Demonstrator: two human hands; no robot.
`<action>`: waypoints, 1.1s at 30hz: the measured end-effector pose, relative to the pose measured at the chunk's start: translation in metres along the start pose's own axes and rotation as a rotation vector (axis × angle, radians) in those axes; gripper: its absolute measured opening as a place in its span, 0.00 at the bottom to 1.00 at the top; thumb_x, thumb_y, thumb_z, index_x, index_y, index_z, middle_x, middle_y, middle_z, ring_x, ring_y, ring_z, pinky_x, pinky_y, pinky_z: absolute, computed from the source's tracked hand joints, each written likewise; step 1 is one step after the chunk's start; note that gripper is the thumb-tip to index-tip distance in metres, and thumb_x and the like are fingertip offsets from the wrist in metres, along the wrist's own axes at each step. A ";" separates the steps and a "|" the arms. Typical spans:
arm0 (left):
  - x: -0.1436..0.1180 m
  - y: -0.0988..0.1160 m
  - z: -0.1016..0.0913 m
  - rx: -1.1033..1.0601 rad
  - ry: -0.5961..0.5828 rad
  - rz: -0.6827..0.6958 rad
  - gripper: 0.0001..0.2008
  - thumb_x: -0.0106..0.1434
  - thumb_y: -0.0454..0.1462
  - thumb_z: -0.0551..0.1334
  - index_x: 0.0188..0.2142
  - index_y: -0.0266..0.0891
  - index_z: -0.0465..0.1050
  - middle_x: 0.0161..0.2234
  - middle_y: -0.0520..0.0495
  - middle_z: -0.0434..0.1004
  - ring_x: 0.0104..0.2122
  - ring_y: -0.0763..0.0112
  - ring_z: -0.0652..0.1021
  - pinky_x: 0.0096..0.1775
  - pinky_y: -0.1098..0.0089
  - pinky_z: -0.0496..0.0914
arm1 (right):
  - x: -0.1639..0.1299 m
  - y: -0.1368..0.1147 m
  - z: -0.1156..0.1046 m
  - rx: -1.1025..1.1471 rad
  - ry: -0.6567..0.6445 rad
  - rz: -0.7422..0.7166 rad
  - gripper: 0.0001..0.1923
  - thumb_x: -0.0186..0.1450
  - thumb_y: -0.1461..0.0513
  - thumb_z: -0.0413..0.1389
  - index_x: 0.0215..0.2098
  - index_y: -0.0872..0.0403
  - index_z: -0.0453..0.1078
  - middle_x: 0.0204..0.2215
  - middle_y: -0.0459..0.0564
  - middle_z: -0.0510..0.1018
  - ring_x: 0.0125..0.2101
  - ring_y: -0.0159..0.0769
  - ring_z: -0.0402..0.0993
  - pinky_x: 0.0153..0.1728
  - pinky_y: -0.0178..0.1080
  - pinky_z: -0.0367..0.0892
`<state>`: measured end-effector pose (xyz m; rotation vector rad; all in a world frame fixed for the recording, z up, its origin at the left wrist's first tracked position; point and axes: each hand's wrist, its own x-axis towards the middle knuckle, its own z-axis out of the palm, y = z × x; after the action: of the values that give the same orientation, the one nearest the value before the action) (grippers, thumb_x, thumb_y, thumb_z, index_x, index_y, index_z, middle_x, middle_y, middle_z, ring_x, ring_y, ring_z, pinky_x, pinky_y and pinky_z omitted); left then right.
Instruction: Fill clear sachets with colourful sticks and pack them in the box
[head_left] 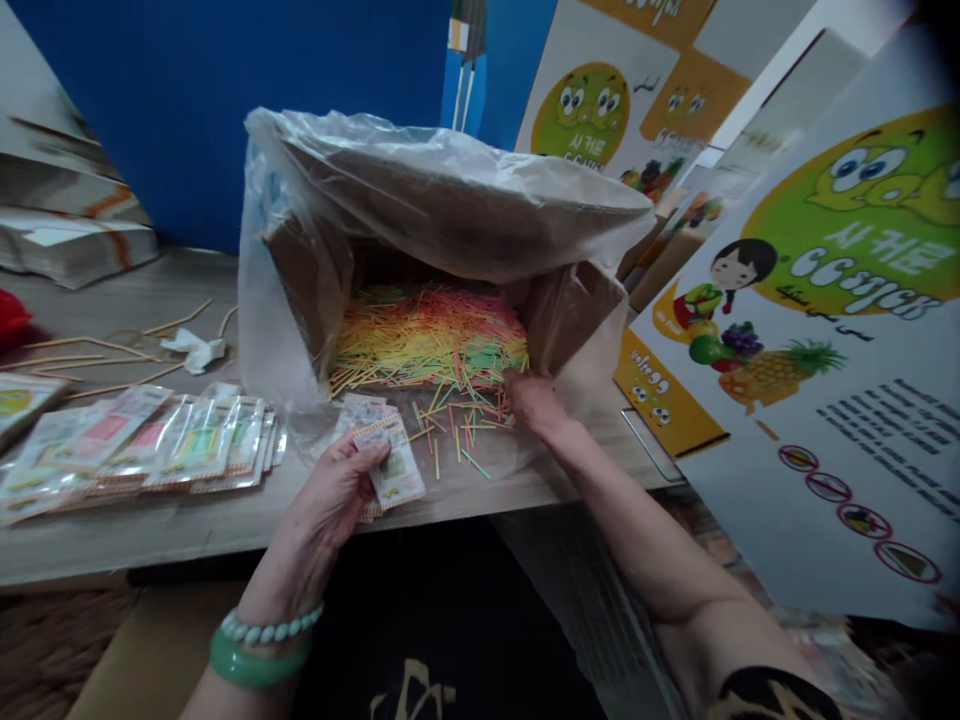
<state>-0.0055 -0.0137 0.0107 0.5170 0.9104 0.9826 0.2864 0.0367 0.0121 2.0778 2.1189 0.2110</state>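
My left hand (330,500) holds a small stack of printed packets (390,465) at the table's front edge; a green bangle and a pale bead bracelet are on that wrist. My right hand (531,398) reaches to the mouth of a cardboard box (559,315) lying on its side and lined with a clear plastic bag (420,190). Its fingers touch the heap of thin coloured sticks (427,335) in red, yellow and green that spills out of the box. Whether it grips any sticks I cannot tell. Loose sticks (457,430) lie scattered between my hands.
A row of filled packets (150,445) lies on the wooden table (225,520) at the left, with crumpled white paper (195,350) behind. Stacked flat cartons (67,235) stand far left. Printed cartoon boards (847,330) lean at the right. A blue wall (187,90) is behind.
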 end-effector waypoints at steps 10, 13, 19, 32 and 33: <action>-0.002 0.002 -0.012 0.071 0.066 0.036 0.16 0.44 0.34 0.75 0.33 0.34 0.77 0.24 0.49 0.80 0.20 0.69 0.77 0.23 0.70 0.74 | -0.002 -0.039 -0.004 0.280 0.153 0.138 0.10 0.71 0.63 0.46 0.44 0.55 0.68 0.38 0.57 0.80 0.43 0.44 0.75 0.42 0.40 0.64; -0.002 0.000 -0.008 0.130 0.039 0.152 0.14 0.46 0.35 0.74 0.33 0.34 0.79 0.27 0.48 0.81 0.25 0.70 0.78 0.28 0.72 0.73 | -0.003 -0.054 -0.003 0.744 0.210 0.115 0.11 0.71 0.61 0.44 0.39 0.54 0.68 0.32 0.53 0.78 0.38 0.40 0.75 0.42 0.40 0.66; 0.003 -0.002 0.017 0.537 -0.047 0.578 0.03 0.54 0.33 0.69 0.26 0.40 0.77 0.56 0.43 0.75 0.62 0.56 0.67 0.59 0.63 0.64 | -0.020 -0.125 0.025 1.670 0.126 -0.274 0.12 0.66 0.53 0.52 0.33 0.51 0.69 0.33 0.46 0.77 0.37 0.36 0.73 0.44 0.40 0.68; 0.018 -0.010 0.003 0.240 0.021 0.527 0.09 0.56 0.38 0.68 0.37 0.39 0.78 0.38 0.47 0.81 0.41 0.66 0.78 0.45 0.69 0.71 | -0.025 -0.145 0.035 1.652 0.136 -0.156 0.10 0.60 0.59 0.54 0.40 0.51 0.70 0.35 0.45 0.76 0.38 0.36 0.71 0.44 0.38 0.65; 0.016 -0.009 0.001 0.210 0.026 0.479 0.11 0.55 0.39 0.69 0.38 0.38 0.78 0.36 0.48 0.80 0.37 0.68 0.78 0.42 0.70 0.71 | -0.025 -0.144 0.034 1.689 0.112 -0.151 0.10 0.60 0.58 0.54 0.39 0.51 0.69 0.33 0.44 0.75 0.36 0.35 0.71 0.42 0.37 0.65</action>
<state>0.0038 -0.0044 -0.0017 0.9302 0.9383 1.3331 0.1539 0.0077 -0.0519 2.2624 2.7504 -2.1835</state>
